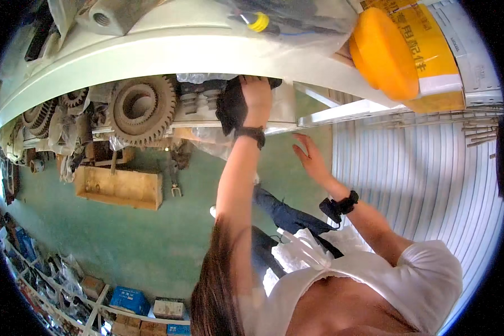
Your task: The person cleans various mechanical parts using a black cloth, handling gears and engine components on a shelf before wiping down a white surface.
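Note:
My left hand (pixel 257 103) reaches onto the shelf (pixel 283 106) below the pale upper ledge, with its fingers bent at a dark part. A black shape (pixel 231 106) lies against the hand's left side, and more black shows just right of the fingers. What the fingers hold is mostly hidden. To the left, a large brown gear (pixel 143 106) with a toothed inner ring rests on the same shelf. My right hand (pixel 312 159) hangs in the air right of the shelf's edge, fingers apart, holding nothing. Both wrists wear black bands.
An orange round part (pixel 382 53) and a yellow box (pixel 431 39) sit on the upper ledge (pixel 207 53). A shallow wooden box (pixel 117 187) is at the left, below smaller gears (pixel 39 117). White corrugated panel (pixel 397 173) covers the right. Racks with blue boxes (pixel 129 301) fill the lower left.

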Available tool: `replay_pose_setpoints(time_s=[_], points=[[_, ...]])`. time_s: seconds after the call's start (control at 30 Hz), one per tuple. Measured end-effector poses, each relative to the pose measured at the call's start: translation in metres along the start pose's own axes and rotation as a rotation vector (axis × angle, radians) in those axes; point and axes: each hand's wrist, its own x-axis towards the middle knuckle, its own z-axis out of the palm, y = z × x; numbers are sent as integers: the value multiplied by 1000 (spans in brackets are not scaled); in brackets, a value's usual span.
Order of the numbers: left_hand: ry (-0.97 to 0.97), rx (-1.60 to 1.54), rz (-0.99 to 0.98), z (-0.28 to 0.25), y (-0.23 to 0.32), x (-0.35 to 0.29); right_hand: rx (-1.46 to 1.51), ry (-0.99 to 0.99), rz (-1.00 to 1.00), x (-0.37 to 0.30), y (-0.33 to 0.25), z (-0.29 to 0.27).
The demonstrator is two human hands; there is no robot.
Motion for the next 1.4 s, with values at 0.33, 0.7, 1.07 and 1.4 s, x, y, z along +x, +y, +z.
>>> replay_pose_setpoints(time_s=[0.33, 0.7, 1.07, 1.4], points=[[-130, -226, 317, -5, 49, -14, -46, -92, 92, -27, -4, -18], [113, -324, 233, 18, 23, -4, -70, -238, 92, -54, -9, -11], [293, -231, 29, 5, -4, -105, -218, 33, -263, 73, -44, 52], [288, 39, -109, 13, -27, -24, -379, 24, -307, 150, -46, 55]])
